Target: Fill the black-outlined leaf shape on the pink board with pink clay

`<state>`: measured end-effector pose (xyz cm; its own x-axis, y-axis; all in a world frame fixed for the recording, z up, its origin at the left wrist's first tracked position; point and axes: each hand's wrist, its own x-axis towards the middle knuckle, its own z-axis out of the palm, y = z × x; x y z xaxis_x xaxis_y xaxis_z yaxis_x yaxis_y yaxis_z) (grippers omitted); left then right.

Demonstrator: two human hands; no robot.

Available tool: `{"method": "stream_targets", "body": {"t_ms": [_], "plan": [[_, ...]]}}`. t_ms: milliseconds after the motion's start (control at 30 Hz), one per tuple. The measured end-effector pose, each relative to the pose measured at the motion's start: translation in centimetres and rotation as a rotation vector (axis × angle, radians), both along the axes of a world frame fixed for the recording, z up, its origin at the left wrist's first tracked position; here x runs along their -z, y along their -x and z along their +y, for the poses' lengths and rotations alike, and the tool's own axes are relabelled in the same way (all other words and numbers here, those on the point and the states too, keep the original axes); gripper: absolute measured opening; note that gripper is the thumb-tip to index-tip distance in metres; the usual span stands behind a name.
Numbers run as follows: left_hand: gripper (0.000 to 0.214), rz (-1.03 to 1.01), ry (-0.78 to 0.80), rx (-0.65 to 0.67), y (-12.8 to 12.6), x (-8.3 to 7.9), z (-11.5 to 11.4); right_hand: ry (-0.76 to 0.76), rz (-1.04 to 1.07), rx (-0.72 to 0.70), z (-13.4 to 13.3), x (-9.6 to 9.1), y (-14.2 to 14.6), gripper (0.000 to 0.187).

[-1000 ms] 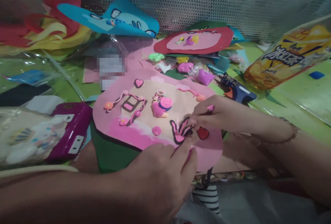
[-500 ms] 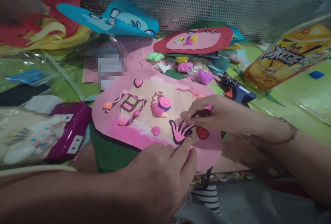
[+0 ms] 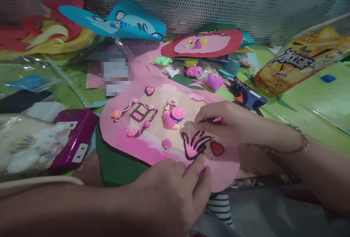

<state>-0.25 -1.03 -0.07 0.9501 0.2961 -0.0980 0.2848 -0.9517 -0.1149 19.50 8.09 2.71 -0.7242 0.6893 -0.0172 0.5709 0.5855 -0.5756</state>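
Note:
A pink paper picture with a beige middle lies in front of me. Its raised clay shapes include a snail, a shell, flowers, and a pink branching coral outlined in black. Across the front edge rests my left hand, gripping the paper with its index finger stretched toward the base of the coral. My right hand is just above the coral's tips, thumb and fingers closed together. Whatever may be between those fingertips is hidden. Beside the coral is a red heart.
Behind the picture are small clay lumps, a red oval picture and a curled blue one. A drink bottle lies tilted at right, near a dark blue tool. At left sits a purple case.
The pink picture has shifted slightly right and toward me. My right fingertips have come off the coral's branches, uncovering more of it. My left hand keeps its place at the front edge.

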Motion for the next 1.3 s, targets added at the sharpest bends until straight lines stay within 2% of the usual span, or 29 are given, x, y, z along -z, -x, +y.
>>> {"method": "stream_targets", "body": {"t_ms": [200, 400, 633, 800, 1000, 1300], "plan": [[0.049, -0.001, 0.030, 0.056, 0.09, -0.27, -0.09, -0.055, -0.050, -0.063, -0.24, 0.10, 0.03, 0.034], [0.045, -0.039, -0.023, 0.096, 0.20, -0.44, -0.06, 0.011, 0.055, -0.056, -0.20, 0.32, 0.33, 0.015], [0.047, -0.039, 0.018, 0.087, 0.18, -0.50, -0.06, 0.027, 0.082, -0.134, -0.10, 0.85, 0.17, 0.019], [0.045, -0.045, 0.037, 0.091, 0.16, -0.53, 0.05, -0.028, 0.069, -0.162, -0.17, 1.02, 0.24, 0.025], [0.046, -0.033, 0.018, 0.100, 0.13, -0.68, 0.10, -0.062, 0.081, -0.185, -0.36, 0.91, 0.43, 0.018], [0.046, -0.038, 0.000, 0.092, 0.11, -0.28, -0.08, -0.012, 0.024, -0.235, -0.48, 0.85, 0.87, 0.015]]}}
